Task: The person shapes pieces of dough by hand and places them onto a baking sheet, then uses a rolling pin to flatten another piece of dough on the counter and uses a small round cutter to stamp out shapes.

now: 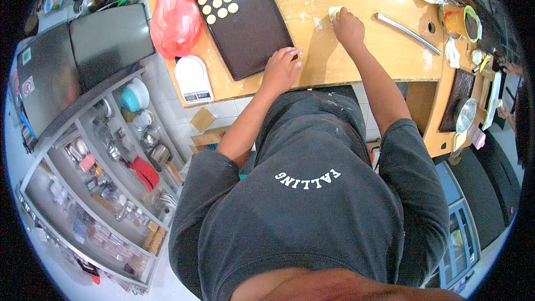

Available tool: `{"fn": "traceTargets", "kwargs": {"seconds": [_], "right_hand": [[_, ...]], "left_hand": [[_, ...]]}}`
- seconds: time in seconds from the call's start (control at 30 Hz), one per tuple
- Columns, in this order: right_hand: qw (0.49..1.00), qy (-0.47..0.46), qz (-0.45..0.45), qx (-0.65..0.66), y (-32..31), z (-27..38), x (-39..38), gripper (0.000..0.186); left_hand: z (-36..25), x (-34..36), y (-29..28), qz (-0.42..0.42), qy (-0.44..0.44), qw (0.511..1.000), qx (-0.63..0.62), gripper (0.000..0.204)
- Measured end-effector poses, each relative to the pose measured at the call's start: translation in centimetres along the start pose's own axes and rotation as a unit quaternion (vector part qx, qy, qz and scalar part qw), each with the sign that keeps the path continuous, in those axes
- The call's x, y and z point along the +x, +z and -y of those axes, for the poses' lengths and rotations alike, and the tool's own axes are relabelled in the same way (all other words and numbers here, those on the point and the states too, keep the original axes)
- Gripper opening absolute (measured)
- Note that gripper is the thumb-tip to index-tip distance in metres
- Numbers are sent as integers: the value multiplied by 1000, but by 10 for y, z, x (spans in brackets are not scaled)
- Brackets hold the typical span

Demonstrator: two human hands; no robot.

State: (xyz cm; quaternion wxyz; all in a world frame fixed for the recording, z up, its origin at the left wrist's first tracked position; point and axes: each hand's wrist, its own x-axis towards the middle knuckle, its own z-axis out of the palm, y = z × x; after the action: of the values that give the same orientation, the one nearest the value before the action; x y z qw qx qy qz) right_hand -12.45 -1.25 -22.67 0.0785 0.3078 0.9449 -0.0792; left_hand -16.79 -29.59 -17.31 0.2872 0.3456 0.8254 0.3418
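A dark baking tray lies on the wooden table, with several small round scalloped dough pieces in rows at its far end. My left hand rests by the tray's near right corner, its fingers loosely bent and apart, with nothing visible in them. Farther right, my right hand is closed on a small pale piece of dough at the table surface; its fingers partly hide the piece. Between the hands and the tray, a dough scrap lies on the floury wood.
A white kitchen scale and a red plastic bag sit left of the tray. To the right lies a metal tube. Bowls and containers crowd the far right. Shelves of kitchenware stand at the left, below the table.
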Motion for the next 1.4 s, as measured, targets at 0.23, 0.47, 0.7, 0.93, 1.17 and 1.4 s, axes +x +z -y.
{"fn": "traceTargets", "kwargs": {"seconds": [0.23, 0.47, 0.7, 0.93, 1.17, 1.4], "right_hand": [[994, 78, 67, 22, -9, 2, 3, 46], [993, 88, 67, 42, -28, 3, -8, 45], [993, -24, 27, 116, -4, -18, -12, 40], [990, -26, 35, 135, -4, -21, -2, 41], [990, -22, 33, 135, -6, -20, -1, 42], [990, -39, -14, 131, 3, -23, -3, 37]], "left_hand": [[15, 12, -12, -36, 21, 999, -1, 38], [22, 27, -19, -38, 26, 999, -5, 37], [13, 44, -17, -24, 2, 1000, -3, 36], [-1, 61, 7, -26, 10, 999, -15, 32], [-17, 71, 26, 0, -12, 998, -56, 29], [-22, 77, 30, -2, -9, 998, -57, 28]]}}
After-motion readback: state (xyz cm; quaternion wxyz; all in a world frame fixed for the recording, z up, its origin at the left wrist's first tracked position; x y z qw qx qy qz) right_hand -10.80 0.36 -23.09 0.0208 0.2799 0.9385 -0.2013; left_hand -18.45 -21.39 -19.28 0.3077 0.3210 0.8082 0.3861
